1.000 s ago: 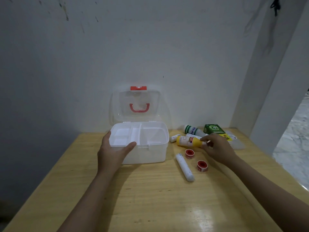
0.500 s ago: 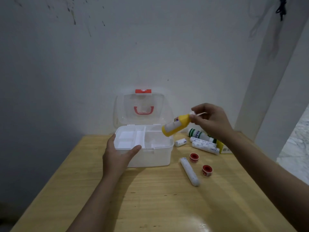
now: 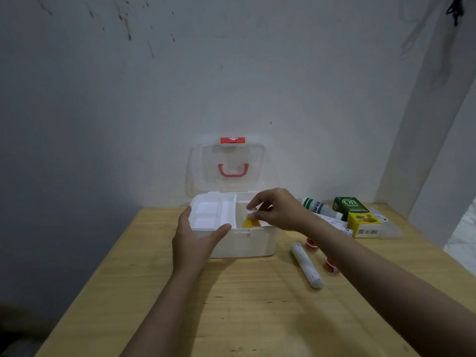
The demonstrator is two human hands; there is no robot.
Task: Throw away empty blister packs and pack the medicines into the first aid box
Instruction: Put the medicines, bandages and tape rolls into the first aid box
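A white first aid box (image 3: 244, 243) stands open on the wooden table, its clear lid with a red handle (image 3: 233, 170) leaning back against the wall. My left hand (image 3: 195, 240) grips the box's front left corner. My right hand (image 3: 278, 210) pinches the white cap of a yellow bottle (image 3: 251, 222), which stands upright inside the box's right compartment. To the right of the box lie a white roll (image 3: 306, 265), two red-and-white tape rolls (image 3: 311, 244), a green-capped bottle (image 3: 313, 204), a green carton (image 3: 349, 206) and a yellow carton (image 3: 363, 224).
A clear flat plastic pack (image 3: 389, 228) lies at the table's far right edge behind the cartons. The table (image 3: 244, 305) is bounded by a wall at the back and a white pillar (image 3: 425, 140) on the right. The box's left tray compartments (image 3: 206, 215) are white.
My right hand has lifted the yellow bottle off the table, carried it left over the box and lowered it into the right compartment. My left hand has kept its hold on the box.
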